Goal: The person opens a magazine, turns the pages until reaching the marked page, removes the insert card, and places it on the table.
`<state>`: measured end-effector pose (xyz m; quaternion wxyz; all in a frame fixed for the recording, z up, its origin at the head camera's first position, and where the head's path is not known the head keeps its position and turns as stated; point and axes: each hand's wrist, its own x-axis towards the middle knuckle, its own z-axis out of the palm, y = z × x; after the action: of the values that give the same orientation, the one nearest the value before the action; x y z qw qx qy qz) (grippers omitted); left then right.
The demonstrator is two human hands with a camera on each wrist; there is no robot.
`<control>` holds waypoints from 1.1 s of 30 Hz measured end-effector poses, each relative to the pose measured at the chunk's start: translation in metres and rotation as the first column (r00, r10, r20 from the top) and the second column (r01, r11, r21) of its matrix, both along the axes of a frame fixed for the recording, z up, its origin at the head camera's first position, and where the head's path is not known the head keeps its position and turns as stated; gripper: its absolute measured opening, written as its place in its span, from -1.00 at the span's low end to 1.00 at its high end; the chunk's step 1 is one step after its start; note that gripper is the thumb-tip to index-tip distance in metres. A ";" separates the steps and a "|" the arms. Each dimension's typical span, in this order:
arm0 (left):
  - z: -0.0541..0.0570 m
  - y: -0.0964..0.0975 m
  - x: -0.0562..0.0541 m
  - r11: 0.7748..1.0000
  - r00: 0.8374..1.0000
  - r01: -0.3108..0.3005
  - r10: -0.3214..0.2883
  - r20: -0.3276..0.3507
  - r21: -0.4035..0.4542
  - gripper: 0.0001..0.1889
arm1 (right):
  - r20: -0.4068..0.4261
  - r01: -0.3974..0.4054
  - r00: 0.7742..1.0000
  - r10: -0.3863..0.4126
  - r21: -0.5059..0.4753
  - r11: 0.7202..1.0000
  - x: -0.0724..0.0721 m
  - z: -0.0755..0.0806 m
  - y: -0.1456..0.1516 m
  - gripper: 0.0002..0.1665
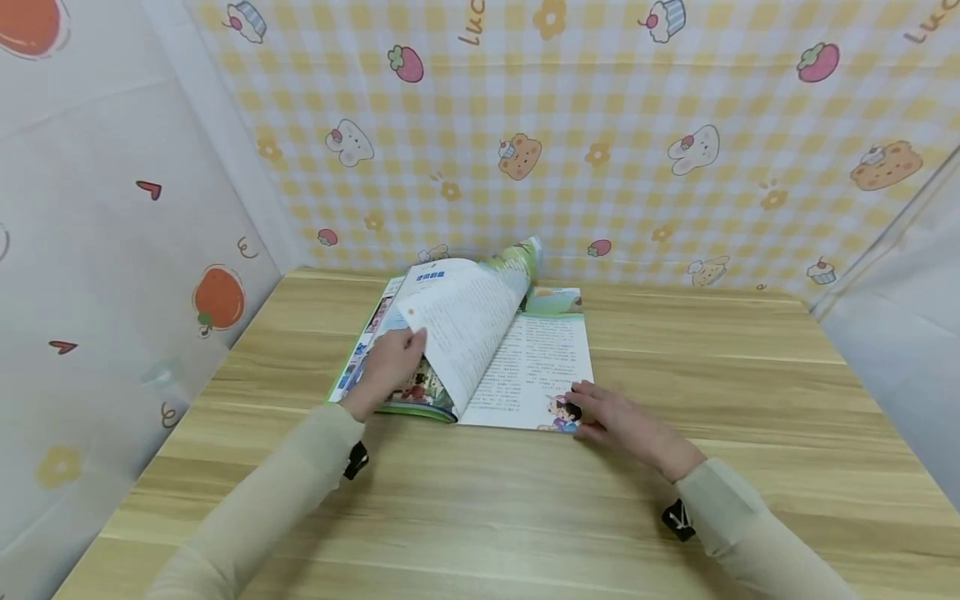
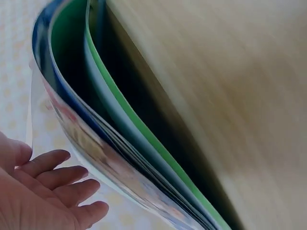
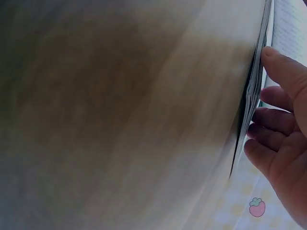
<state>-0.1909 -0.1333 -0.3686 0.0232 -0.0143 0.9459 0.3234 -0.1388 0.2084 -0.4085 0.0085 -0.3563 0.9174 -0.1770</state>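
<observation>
Lying open on the worktop [image 1: 712,358]: a magazine [image 1: 536,367], set close to the far edge, with the checked cloth [image 1: 450,100] just behind and little room between. Raised above the left half: a lifted page [image 1: 461,321], bowed, with the top curling up against the backdrop. Holding that page near its outer edge with the left hand [image 1: 386,367], grip clamped on the paper between thumb and fingers. From the left wrist: a green-edged cover [image 2: 144,129] and bent layers, spread apart with dark gaps along the rim.

Resting at the near right corner with the right hand [image 1: 626,421], beside printed children [image 1: 566,412]; grip relaxed, thumb and fingers apart, thumb touching the magazine's edge in the right wrist view.

To the right, a broad stretch of worktop; to the left, a narrower one, ending at the fruit-printed cloth [image 1: 112,217]. In front, a deep band of wood between the sleeves [image 1: 255,500].
</observation>
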 end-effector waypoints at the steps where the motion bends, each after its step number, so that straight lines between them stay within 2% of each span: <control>1: -0.001 -0.005 0.000 1.000 1.000 -0.017 0.017 0.008 0.003 -0.52 | 0.016 0.005 1.000 -0.005 0.009 1.000 0.000 0.000 0.000 -0.42; 3: -0.004 -0.014 0.000 0.999 1.000 -0.028 0.028 0.004 -0.024 -0.52 | 0.039 0.007 0.999 -0.008 0.024 1.000 -0.001 0.000 0.000 -0.42; 5: -0.008 -0.020 0.000 0.993 0.999 -0.006 0.002 -0.032 -0.120 -0.55 | 0.054 0.007 0.998 -0.009 0.025 1.000 -0.001 0.000 0.001 -0.42; 6: -0.011 -0.022 0.000 0.982 0.998 0.014 -0.026 -0.059 -0.191 -0.59 | 0.057 0.005 0.998 -0.006 0.022 1.000 -0.001 0.000 0.001 -0.43; 7: -0.014 -0.024 0.001 0.964 0.995 0.033 -0.055 -0.077 -0.263 -0.62 | 0.060 0.004 0.998 -0.005 0.021 1.000 -0.001 0.000 0.001 -0.43; 9: -0.019 -0.027 0.001 0.912 0.985 0.059 -0.120 -0.126 -0.406 -0.65 | 0.059 -0.003 0.998 0.002 0.019 1.000 -0.002 0.000 0.001 -0.45; 11: -0.024 -0.027 0.002 0.863 0.975 0.072 -0.166 -0.146 -0.500 -0.59 | 0.057 -0.009 0.998 0.008 0.018 1.000 -0.002 0.001 0.002 -0.46; 12: -0.026 -0.027 0.002 0.849 0.976 0.076 -0.171 -0.136 -0.523 -0.57 | 0.058 -0.011 0.998 0.010 0.019 1.000 -0.002 0.001 0.002 -0.46; 16: -0.031 -0.023 0.004 0.826 0.984 0.117 -0.171 -0.048 -0.551 -0.51 | 0.057 -0.014 0.998 0.012 0.026 1.000 -0.002 0.001 0.002 -0.47; 20: -0.038 -0.016 0.008 0.816 0.979 0.185 -0.200 0.032 -0.548 -0.48 | 0.058 -0.012 0.998 0.010 0.028 1.000 -0.002 0.000 0.002 -0.46; 22: -0.041 -0.015 0.011 0.799 0.970 0.214 -0.242 0.026 -0.562 -0.43 | 0.057 -0.014 0.998 0.013 0.026 1.000 -0.003 0.000 0.001 -0.46; 26: -0.043 -0.012 0.016 0.724 0.933 0.274 -0.359 -0.006 -0.633 -0.21 | 0.054 -0.019 0.998 0.017 0.022 1.000 -0.004 -0.001 0.002 -0.46; 27: -0.042 -0.011 0.017 0.703 0.924 0.286 -0.382 -0.006 -0.651 -0.18 | 0.054 -0.018 0.998 0.017 0.023 1.000 -0.004 -0.001 0.002 -0.46; 29: -0.041 -0.010 0.017 0.674 0.909 0.309 -0.417 -0.001 -0.671 -0.18 | 0.059 -0.015 0.998 0.014 0.026 1.000 -0.004 -0.001 0.002 -0.45; 31: -0.038 -0.009 0.018 0.670 0.905 0.326 -0.425 0.015 -0.667 -0.27 | 0.065 -0.012 0.998 0.010 0.028 1.000 -0.004 0.000 0.002 -0.46; 33: -0.036 -0.008 0.019 0.675 0.904 0.351 -0.425 0.046 -0.649 -0.36 | 0.072 -0.008 0.997 0.006 0.031 0.999 -0.004 0.001 0.002 -0.46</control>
<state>-0.1722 -0.1414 -0.4041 0.0336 0.1974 0.9792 -0.0329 -0.1423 0.2108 -0.4080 0.0479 -0.3528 0.9179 -0.1751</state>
